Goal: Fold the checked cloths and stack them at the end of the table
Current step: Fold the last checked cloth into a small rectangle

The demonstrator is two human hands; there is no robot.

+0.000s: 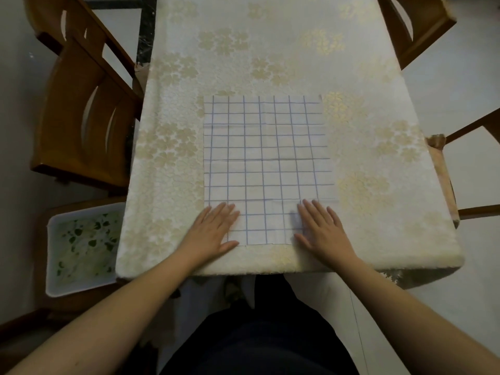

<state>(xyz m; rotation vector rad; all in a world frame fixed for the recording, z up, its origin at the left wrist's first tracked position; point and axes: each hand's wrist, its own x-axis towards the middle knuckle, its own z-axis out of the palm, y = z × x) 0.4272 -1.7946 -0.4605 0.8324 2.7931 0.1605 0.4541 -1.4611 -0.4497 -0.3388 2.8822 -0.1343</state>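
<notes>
Cream tablecloth (270, 50) with a pale gold clover-like pattern covers the long table, which runs away from the person in the head view; wooden chairs (81, 109) stand along both sides, and a white plastic bin (54, 255) holding a green-leafed fabric or lining sits low at the left, just beside the near corner.

One checked cloth (266, 163), white with thin blue grid lines, lies spread flat on the near half of the table, its near edge just short of the table's front edge. Faint crease lines cross it both ways. The far end of the table shows no stack.

The left hand (213, 230) lies palm down on the cloth's near left corner, fingers straight and close together, thumb out to the side. The right hand (322, 231) lies flat on the near right part, fingers straight and slightly spread. Neither pinches the fabric.

The cloth looks thin, light and limp, likely to sag and drift when lifted, and may slide a little on the textured tablecloth. The two near corners seem the sensible places to pinch it, carrying them to the far corners along the existing creases.

No brand, label or readable writing shows anywhere.
</notes>
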